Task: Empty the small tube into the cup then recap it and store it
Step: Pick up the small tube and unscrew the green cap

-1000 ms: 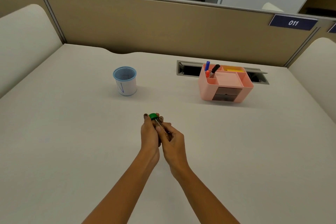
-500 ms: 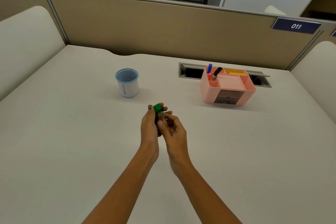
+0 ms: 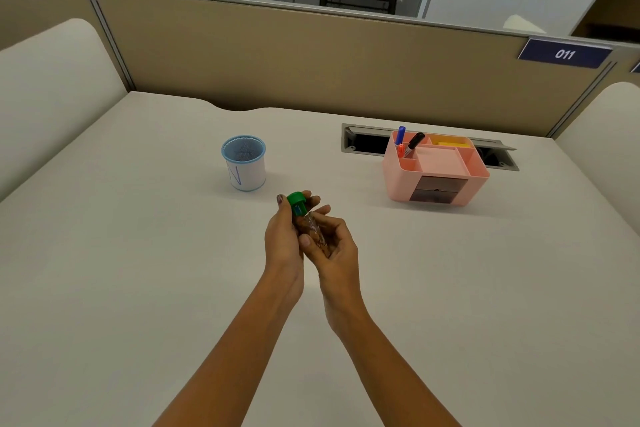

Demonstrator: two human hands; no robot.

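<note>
Tube (image 3: 310,229) front and centre, held over the middle of the table (image 3: 138,270) with both hands wrapped round it and its green cap (image 3: 296,200) on top, pointing away and a little left. The left hand (image 3: 282,241) grips the upper part, fingertips up beside the cap, while the right hand (image 3: 334,246) cradles the clear body from below and the right side, fingers curled under it, thumb across the front. Brownish contents show through the plastic (what they are is too small to tell). By my reading this is the uncapping step: the cap looks seated, nothing has gone anywhere, and the tube is near the cup (image 3: 244,163) but not over it. The cup stands upright on the table, ahead and to the left, mouth open and waiting. The pink organiser (image 3: 437,166), with pens standing in one corner slot, sits well apart to the right, the likely storage spot. The next move calls for one hand to hold the body steady while the other twists the cap off and keeps it safe, then a carry forward and left to tip the tube squarely over that cup mouth.
</note>
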